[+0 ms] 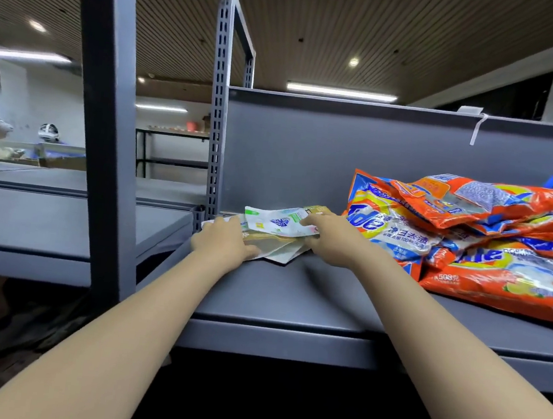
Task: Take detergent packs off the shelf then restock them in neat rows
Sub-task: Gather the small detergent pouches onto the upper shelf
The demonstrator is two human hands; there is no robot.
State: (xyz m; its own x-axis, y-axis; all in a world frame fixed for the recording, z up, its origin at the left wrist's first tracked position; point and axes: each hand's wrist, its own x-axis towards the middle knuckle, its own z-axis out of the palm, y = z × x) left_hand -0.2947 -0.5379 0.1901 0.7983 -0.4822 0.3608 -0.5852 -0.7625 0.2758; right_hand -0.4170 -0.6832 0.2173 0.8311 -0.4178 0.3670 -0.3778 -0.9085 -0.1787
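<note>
1. Against the left rear corner of the grey shelf (310, 296) lies a small stack of pale flat detergent packs (275, 224), long axis running left to right, fanned and uneven.
2. Left hand (226, 241) rests on the stack's left end, fingers laid flat over it, not visibly curled round anything.
3. Right hand (329, 236) touches the right end, fingers bent over the top pack's edge; whether it truly grips I cannot tell.
4. Both hands bracket the stack equally, so squaring it likely means pressing inward.
5. Orange Tide bags (471, 238) sit heaped just right of the stack.
</note>
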